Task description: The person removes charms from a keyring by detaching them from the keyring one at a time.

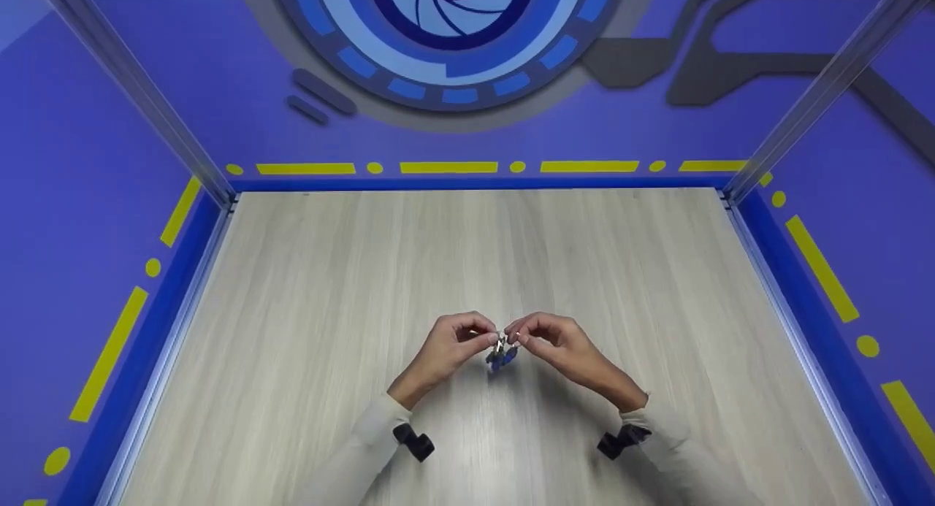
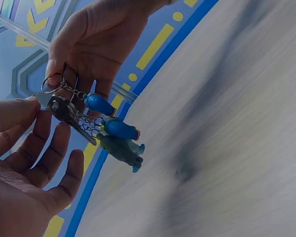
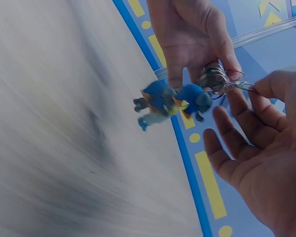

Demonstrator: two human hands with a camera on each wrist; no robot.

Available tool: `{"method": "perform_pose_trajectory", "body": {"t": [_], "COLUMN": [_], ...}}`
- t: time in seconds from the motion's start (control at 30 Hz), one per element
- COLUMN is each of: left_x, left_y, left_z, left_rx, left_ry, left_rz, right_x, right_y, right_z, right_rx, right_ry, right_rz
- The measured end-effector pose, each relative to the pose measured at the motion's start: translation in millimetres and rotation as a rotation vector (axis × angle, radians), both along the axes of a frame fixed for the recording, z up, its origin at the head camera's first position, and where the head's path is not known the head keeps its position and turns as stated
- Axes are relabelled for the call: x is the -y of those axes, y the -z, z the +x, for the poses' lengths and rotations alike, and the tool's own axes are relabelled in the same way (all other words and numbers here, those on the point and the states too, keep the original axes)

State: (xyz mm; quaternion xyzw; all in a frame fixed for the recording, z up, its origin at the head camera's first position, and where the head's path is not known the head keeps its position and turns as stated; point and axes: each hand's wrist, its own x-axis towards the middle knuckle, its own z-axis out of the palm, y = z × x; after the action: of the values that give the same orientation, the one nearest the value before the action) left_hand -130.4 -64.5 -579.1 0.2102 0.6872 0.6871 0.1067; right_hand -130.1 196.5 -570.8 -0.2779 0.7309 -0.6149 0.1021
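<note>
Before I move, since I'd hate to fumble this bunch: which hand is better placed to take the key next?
Probably your left hand: in its wrist view, the key hangs close to its fingers. Your right hand pinches the ring farther from the key, so it could steady that.

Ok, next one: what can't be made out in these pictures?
Head view: the detail of the charms, too small.
Head view: the upper ends of the left sleeve and right sleeve, cut off by the bottom edge.
Left wrist view: the number of chains, which overlap one another.
Right wrist view: the make-up of the metal bunch, blurred and overlapping.
</note>
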Motion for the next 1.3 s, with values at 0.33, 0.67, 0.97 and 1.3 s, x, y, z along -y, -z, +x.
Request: {"method": "perform_pose_trajectory", "body": {"t": [0.33, 0.67, 0.97, 1.3], "left_x": [-2.8, -10.3, -13.6, -13.7], "left_y": [-7.1, -4.5, -8.7, -9.3], "left_z": [-4.7, -7.5, -9.8, -7.8], "left_rx": [-0.001, 0.033, 0.034, 0.043], "left_ry": [-0.015, -0.047, -0.068, -0.076], "left_rz": [-0.149, -0.218, -0.248, -0.22], "right_x": [-2, 0, 0, -5], "right_y": [-4.0, 0.7, 0.3, 4.6], "right_z": [-3.2, -7.7, -10.9, -9.0], "right_rx": [0.042, 0.056, 0.04, 0.014], "right_ry": [-0.014, 0.044, 0.026, 0.027], "right_rz": [0.077, 0.13, 0.129, 0.093]}}
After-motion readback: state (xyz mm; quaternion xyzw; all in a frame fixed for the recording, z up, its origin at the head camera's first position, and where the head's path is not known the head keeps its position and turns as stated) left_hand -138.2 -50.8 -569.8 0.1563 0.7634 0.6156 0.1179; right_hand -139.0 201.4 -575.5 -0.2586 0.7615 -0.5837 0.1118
